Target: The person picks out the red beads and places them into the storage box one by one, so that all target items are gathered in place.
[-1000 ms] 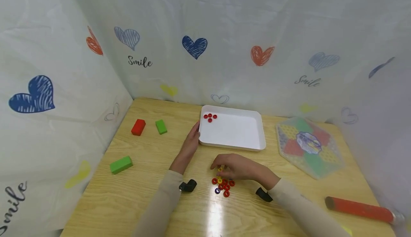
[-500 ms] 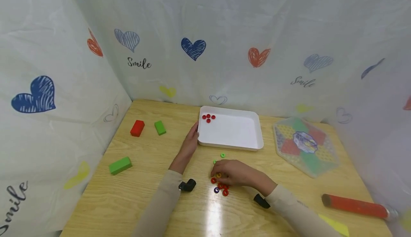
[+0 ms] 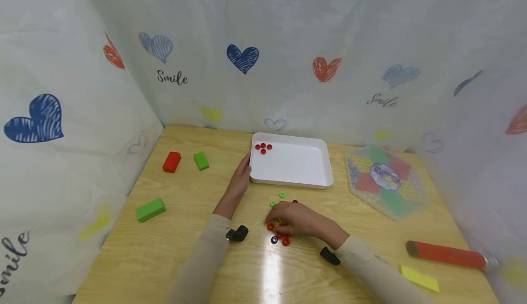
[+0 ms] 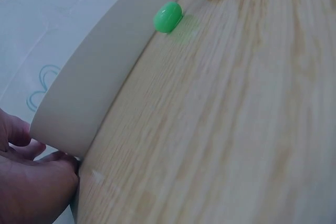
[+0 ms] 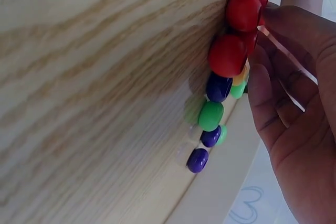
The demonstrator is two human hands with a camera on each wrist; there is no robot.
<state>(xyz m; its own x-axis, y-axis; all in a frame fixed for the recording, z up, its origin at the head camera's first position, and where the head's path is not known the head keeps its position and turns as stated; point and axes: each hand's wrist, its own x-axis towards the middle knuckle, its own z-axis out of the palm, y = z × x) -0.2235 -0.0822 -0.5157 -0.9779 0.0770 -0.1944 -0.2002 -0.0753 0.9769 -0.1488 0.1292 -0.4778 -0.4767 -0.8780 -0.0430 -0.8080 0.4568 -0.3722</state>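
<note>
My left hand (image 3: 239, 183) holds the left side of a white tray (image 3: 294, 162), its thumb near the front corner. In the left wrist view its fingers meet the tray wall (image 4: 94, 82). Red beads (image 3: 263, 151) lie together in the tray's back left corner. My right hand (image 3: 300, 219) is over a small group of beads in front of the tray, covering part of it. A red bead (image 3: 286, 241), a dark purple bead (image 3: 274, 240) and a green bead (image 3: 282, 194) show around it. In the right wrist view the fingers lie beside several red beads (image 5: 227, 56), spread slightly apart.
A lidded hexagonal case (image 3: 384, 180) lies right of the tray. A red tube (image 3: 449, 254) and a yellow block (image 3: 419, 278) are at front right. To the left sit a red block (image 3: 171, 162) and two green blocks, one long (image 3: 150, 210). Patterned curtains enclose the table.
My right hand has shifted slightly toward me over the beads, uncovering green beads and a dark one behind it. The left hand stays at the tray, and the head view has shifted a little.
</note>
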